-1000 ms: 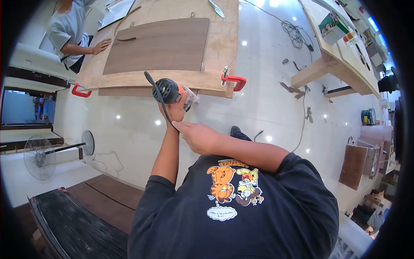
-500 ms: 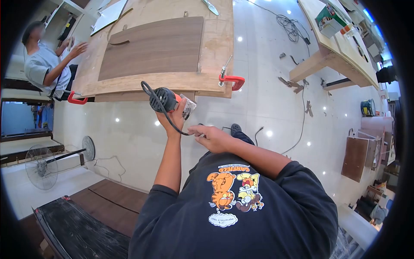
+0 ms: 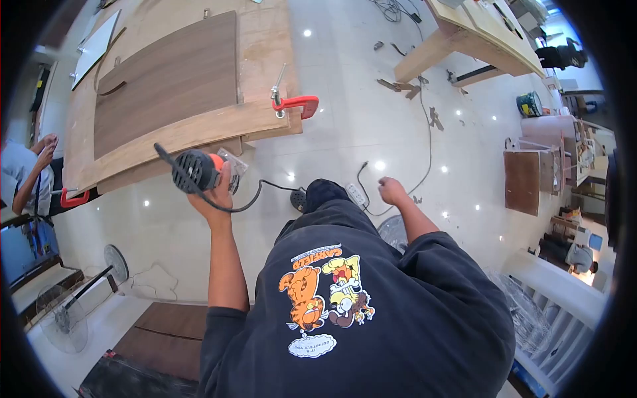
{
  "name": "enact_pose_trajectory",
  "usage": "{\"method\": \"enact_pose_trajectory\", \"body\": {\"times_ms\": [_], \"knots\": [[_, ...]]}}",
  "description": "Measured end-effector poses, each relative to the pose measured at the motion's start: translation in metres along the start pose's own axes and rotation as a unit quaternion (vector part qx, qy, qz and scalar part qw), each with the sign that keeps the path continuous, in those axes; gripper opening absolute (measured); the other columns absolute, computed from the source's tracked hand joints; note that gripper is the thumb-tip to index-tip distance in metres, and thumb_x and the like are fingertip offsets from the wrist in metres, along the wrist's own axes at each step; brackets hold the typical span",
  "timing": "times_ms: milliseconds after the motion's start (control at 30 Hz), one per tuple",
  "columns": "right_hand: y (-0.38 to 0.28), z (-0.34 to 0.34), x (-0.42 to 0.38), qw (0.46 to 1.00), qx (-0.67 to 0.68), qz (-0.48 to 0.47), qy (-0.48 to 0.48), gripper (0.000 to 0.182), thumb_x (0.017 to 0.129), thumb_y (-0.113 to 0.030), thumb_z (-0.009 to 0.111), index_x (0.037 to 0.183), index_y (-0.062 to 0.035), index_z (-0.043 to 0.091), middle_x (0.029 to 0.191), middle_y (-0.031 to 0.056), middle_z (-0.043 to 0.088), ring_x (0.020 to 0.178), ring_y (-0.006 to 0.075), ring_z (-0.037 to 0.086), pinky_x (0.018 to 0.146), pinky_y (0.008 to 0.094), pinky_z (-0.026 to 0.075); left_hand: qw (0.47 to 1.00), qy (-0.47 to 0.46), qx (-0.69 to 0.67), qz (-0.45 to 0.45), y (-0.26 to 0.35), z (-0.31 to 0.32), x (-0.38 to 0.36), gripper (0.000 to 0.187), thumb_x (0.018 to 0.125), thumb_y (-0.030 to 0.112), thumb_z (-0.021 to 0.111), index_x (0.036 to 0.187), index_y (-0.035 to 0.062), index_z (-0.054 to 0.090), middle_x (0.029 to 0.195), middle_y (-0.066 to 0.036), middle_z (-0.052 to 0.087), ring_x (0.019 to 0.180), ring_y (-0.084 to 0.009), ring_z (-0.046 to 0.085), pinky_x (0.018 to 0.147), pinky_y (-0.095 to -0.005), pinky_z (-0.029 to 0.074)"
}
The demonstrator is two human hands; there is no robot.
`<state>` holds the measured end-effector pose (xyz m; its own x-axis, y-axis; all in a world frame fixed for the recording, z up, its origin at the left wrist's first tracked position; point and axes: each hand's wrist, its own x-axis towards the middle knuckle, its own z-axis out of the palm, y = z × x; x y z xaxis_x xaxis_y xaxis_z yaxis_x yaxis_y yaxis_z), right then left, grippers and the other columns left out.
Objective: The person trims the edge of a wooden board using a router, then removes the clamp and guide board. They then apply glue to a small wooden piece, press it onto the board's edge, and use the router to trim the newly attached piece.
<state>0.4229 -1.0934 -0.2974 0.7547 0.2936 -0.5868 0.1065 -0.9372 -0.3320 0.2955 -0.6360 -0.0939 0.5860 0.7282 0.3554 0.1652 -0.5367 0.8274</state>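
Note:
My left hand (image 3: 217,202) is wrapped round a small black-and-orange trim router (image 3: 196,171) with a clear base. Its black cord (image 3: 249,202) loops over the hand and trails toward my foot. Off to the right, my right hand (image 3: 394,192) hangs over the floor with fingers loosely bent, partly hidden, and nothing visible in it. Near it on the floor lies a white power strip (image 3: 357,194) with a plug lead. Beyond the router, a dark brown wood panel (image 3: 172,79) rests on the workbench (image 3: 265,53), with a wooden strip (image 3: 192,137) along its near edge.
Red clamps (image 3: 302,105) grip the bench's corners. A co-worker (image 3: 26,172) stands at the left end, hands together. A second table (image 3: 464,33) is at upper right, with cords and scraps (image 3: 398,86) on the floor. A fan (image 3: 63,318) stands at lower left.
My view has turned and moved right, so the bench sits further left. My right hand has come away from the cord and swung right. The router stays in my left hand.

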Motion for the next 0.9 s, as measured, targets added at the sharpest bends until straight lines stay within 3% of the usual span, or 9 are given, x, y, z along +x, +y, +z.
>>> {"method": "enact_pose_trajectory", "body": {"times_ms": [33,67,133,200,300,433,567,733,900], "knots": [[0.015,-0.006,-0.005,0.999,-0.006,0.037,-0.001,0.035,0.087,-0.018,0.057,0.114,-0.0017,0.072,0.116,0.0237,0.07,0.11,0.0393,0.066,0.098,0.0437,0.052,1.0,0.009,0.012,0.026,0.003,0.001,-0.001,0.036,0.077,0.016,0.085,0.106,0.0009,0.068,0.097,-0.008,0.069,0.088,-0.0223,0.064,0.088,-0.0351,0.051],[0.029,-0.011,-0.007,0.999,0.001,0.047,0.009,0.036,0.086,-0.019,0.058,0.114,-0.0014,0.072,0.116,0.0235,0.07,0.111,0.0391,0.066,0.098,0.0432,0.052,0.997,0.007,-0.065,-0.036,0.0,0.001,-0.004,0.04,0.077,0.009,0.086,0.11,-0.0008,0.067,0.106,-0.01,0.069,0.095,-0.021,0.064,0.094,-0.0351,0.049],[0.048,-0.014,-0.011,0.998,0.015,0.063,0.026,0.037,0.086,-0.022,0.061,0.114,-0.0009,0.072,0.116,0.0232,0.07,0.111,0.0386,0.066,0.099,0.0422,0.052,0.998,-0.014,-0.029,-0.046,0.003,-0.006,-0.005,0.04,0.078,0.013,0.084,0.111,0.0004,0.067,0.106,-0.011,0.068,0.096,-0.0233,0.064,0.092,-0.0359,0.05],[0.043,-0.021,-0.016,0.995,0.048,0.075,0.046,0.038,0.086,-0.024,0.062,0.114,-0.0003,0.072,0.116,0.0226,0.071,0.111,0.0379,0.066,0.098,0.0412,0.052,0.997,-0.034,0.0,-0.076,0.019,-0.018,-0.001,0.044,0.08,0.011,0.081,0.118,-0.0009,0.063,0.111,-0.011,0.067,0.1,-0.023,0.063,0.095,-0.0368,0.05],[0.035,-0.024,-0.026,0.99,0.104,0.079,0.055,0.041,0.087,-0.026,0.064,0.116,0.0014,0.071,0.115,0.0224,0.071,0.11,0.0367,0.067,0.098,0.0402,0.052,0.995,0.002,-0.088,-0.051,-0.01,-0.038,-0.013,0.047,0.082,0.006,0.078,0.124,-0.0033,0.058,0.115,-0.01,0.064,0.104,-0.0215,0.062,0.098,-0.0376,0.049],[0.005,-0.041,-0.056,0.985,0.135,0.102,0.02,0.044,0.088,-0.026,0.064,0.119,0.0038,0.069,0.117,0.0241,0.07,0.11,0.0358,0.068,0.096,0.0397,0.053,0.994,0.017,-0.093,-0.045,-0.038,-0.077,-0.025,0.05,0.084,0.0,0.074,0.13,-0.0039,0.053,0.118,-0.011,0.062,0.106,-0.0219,0.062,0.097,-0.038,0.052],[0.039,-0.031,-0.069,0.986,0.127,0.108,0.012,0.045,0.087,-0.027,0.064,0.12,0.0044,0.069,0.115,0.0242,0.071,0.108,0.0357,0.069,0.095,0.0397,0.053,0.979,0.06,-0.165,-0.105,-0.039,-0.102,-0.028,0.048,0.085,0.0,0.074,0.129,-0.0032,0.055,0.117,-0.011,0.063,0.106,-0.0223,0.063,0.098,-0.0395,0.052],[0.081,-0.034,-0.096,0.989,0.067,0.127,0.023,0.041,0.084,-0.029,0.064,0.11,0.0012,0.074,0.113,0.0263,0.07,0.108,0.0395,0.067,0.097,0.0416,0.052,0.985,0.095,-0.123,-0.078,-0.047,-0.132,-0.021,0.045,0.087,0.007,0.073,0.128,-0.0046,0.055,0.117,-0.011,0.064,0.102,-0.022,0.063,0.1,-0.0397,0.049],[0.096,-0.037,-0.095,0.987,0.07,0.144,0.015,0.044,0.084,-0.03,0.065,0.113,0.0013,0.073,0.115,0.0255,0.07,0.109,0.0394,0.067,0.098,0.0418,0.052,0.977,0.111,-0.163,-0.076,-0.041,-0.136,-0.023,0.04,0.089,0.011,0.071,0.123,-0.0048,0.057,0.114,-0.011,0.065,0.102,-0.0222,0.063,0.097,-0.0385,0.05]]}}
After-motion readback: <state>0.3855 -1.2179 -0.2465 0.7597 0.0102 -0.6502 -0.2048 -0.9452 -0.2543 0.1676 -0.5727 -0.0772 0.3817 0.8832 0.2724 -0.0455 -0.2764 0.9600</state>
